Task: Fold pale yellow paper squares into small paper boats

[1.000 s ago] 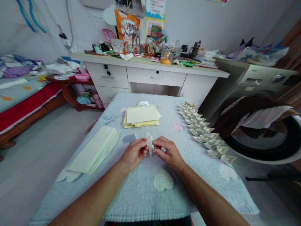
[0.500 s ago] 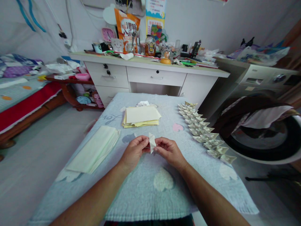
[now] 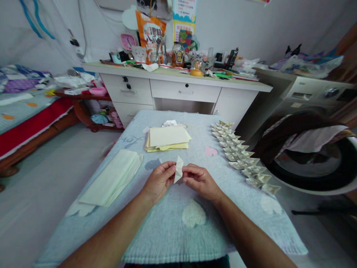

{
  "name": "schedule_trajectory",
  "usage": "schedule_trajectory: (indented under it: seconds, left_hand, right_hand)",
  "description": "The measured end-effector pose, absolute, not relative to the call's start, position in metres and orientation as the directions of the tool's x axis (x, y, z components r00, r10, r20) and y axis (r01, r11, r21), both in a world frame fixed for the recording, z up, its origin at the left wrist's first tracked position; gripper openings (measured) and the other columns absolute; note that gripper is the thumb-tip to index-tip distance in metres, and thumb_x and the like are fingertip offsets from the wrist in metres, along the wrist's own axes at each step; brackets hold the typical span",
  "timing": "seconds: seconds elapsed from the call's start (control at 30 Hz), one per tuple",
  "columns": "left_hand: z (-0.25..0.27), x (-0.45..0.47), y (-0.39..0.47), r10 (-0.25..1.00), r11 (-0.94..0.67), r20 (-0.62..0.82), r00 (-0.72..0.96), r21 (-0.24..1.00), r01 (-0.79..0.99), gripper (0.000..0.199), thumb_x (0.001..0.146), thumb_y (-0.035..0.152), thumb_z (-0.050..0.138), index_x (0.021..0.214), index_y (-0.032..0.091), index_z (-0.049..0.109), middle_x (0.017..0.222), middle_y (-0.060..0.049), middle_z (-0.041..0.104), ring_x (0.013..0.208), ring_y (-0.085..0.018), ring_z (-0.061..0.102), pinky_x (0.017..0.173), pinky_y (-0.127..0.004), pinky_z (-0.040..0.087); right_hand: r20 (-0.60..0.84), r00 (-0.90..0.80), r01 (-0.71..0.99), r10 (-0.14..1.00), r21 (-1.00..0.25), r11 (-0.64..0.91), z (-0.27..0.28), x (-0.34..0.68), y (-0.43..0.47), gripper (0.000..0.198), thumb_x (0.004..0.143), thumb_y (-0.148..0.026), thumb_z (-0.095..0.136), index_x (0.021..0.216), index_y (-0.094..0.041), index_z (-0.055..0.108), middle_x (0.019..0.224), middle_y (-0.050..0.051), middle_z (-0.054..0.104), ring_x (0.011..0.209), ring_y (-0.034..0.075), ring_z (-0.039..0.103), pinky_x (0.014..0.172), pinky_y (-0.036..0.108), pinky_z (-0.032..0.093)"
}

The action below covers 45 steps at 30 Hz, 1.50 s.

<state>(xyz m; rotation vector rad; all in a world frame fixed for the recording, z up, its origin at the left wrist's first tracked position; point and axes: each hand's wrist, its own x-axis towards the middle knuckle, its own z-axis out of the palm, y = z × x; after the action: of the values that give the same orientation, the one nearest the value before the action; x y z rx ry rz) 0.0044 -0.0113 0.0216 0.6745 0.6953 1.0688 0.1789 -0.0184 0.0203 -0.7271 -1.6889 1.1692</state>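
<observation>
A small folded piece of white paper [image 3: 179,170] is held upright above the cloth, between my two hands. My left hand [image 3: 161,178] pinches its left side between thumb and fingers. From the right, my right hand [image 3: 201,181] grips the paper's other edge with closed fingertips. Beyond the hands lies a stack of cream and yellow paper sheets [image 3: 167,136]. A pile of pale green paper [image 3: 113,178] rests to the left. Along the right side stand rows of folded paper boats [image 3: 237,155], tightly nested.
A pale blue patterned cloth [image 3: 167,230] covers the table. Behind it is a white desk [image 3: 184,86] loaded with jars, bags and small items. To the right, a washing machine [image 3: 309,96] has its round door open; a bed [image 3: 25,119] is at the left.
The folded paper has shifted slightly left and tilted in my fingers. My right fingers have curled in more along its edge. The stacks and boats stay as they were.
</observation>
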Motion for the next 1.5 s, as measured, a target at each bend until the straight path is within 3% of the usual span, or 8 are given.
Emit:
schedule_trajectory:
  seconds: [0.37,0.67,0.83,1.2,1.37,1.5]
  left_hand:
    - [0.0202,0.005,-0.0101,0.921,0.354,-0.183,0.343,0.76,-0.545,0.031,0.07,0.03,0.078,0.092,0.011,0.066,0.08,-0.005,0.07,0.073,-0.014,0.067,0.07,-0.021,0.053]
    - [0.0179,0.0078,-0.0108,0.922,0.355,-0.186,0.341,0.758,-0.547,0.028,0.072,0.028,0.077,0.091,0.012,0.064,0.077,-0.002,0.067,0.069,-0.01,0.063,0.066,-0.019,0.051]
    - [0.0217,0.0074,-0.0141,0.915,0.354,-0.156,0.372,0.753,-0.555,0.02,0.077,0.029,0.071,0.08,0.015,0.058,0.073,0.0,0.062,0.067,-0.01,0.06,0.063,-0.021,0.049]
    - [0.0144,0.0052,-0.011,0.921,0.32,-0.166,0.352,0.838,-0.442,0.021,0.072,0.026,0.075,0.078,0.013,0.059,0.073,-0.001,0.064,0.067,-0.011,0.059,0.064,-0.023,0.049]
    - [0.0165,0.0044,-0.0104,0.921,0.354,-0.203,0.333,0.79,-0.5,0.023,0.068,0.023,0.078,0.075,0.014,0.058,0.069,0.001,0.063,0.061,-0.009,0.059,0.06,-0.022,0.049]
    - [0.0181,0.002,-0.009,0.908,0.404,-0.257,0.329,0.741,-0.536,0.023,0.071,0.022,0.076,0.082,0.016,0.057,0.073,0.001,0.065,0.068,-0.012,0.064,0.06,-0.022,0.051]
  right_hand:
    - [0.316,-0.411,0.053,0.855,-0.928,0.368,0.0208,0.1796,-0.0187,0.027,0.087,-0.032,0.062,0.112,-0.024,0.068,0.077,0.0,0.051,0.073,0.013,0.048,0.069,0.026,0.039]
    - [0.322,-0.376,0.088,0.869,-0.921,0.379,0.022,0.1799,-0.0186,0.021,0.086,-0.032,0.062,0.102,-0.022,0.07,0.075,0.0,0.051,0.071,0.013,0.049,0.067,0.026,0.039]
    - [0.343,-0.339,0.115,0.876,-0.909,0.4,0.0207,0.18,-0.0172,0.02,0.086,-0.031,0.062,0.102,-0.022,0.069,0.074,-0.001,0.051,0.069,0.012,0.049,0.066,0.026,0.039]
    - [0.405,-0.371,0.203,0.836,-0.843,0.499,0.0172,0.1831,-0.0163,0.022,0.087,-0.027,0.059,0.107,-0.022,0.068,0.076,0.0,0.05,0.07,0.012,0.05,0.067,0.025,0.04]
    - [0.364,-0.385,0.163,0.848,-0.878,0.451,0.0197,0.1834,-0.0168,0.023,0.087,-0.031,0.06,0.107,-0.022,0.069,0.078,0.001,0.053,0.073,0.013,0.052,0.068,0.026,0.041]
    - [0.276,-0.307,-0.013,0.911,-0.958,0.286,0.021,0.184,-0.0173,0.024,0.086,-0.034,0.062,0.106,-0.023,0.069,0.083,0.002,0.059,0.069,0.012,0.054,0.065,0.025,0.044]
